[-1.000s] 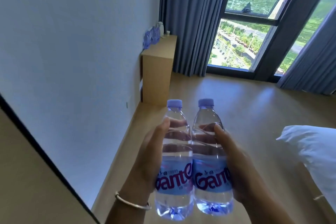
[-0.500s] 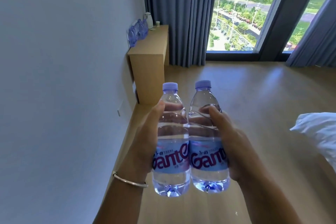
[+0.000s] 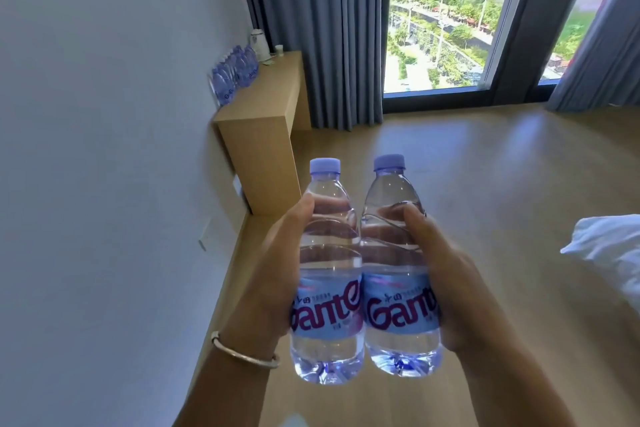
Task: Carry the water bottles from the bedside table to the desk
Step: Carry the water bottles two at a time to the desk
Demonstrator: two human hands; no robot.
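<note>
Head view: the left hand [image 3: 273, 274] and right hand [image 3: 446, 288] each curl round one upright, capped, full water bottle, the left bottle [image 3: 327, 274] touching the right bottle [image 3: 398, 267], probably weighty, smooth-walled and best gripped mid-body, well apart from the desk [image 3: 266, 107], where more bottles [image 3: 235, 71] stand.

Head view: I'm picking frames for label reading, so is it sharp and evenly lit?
Head view: bottle labels readable; hands slightly soft; bright window casts glare on the floor; wide-angle bends the wall and desk.
</note>
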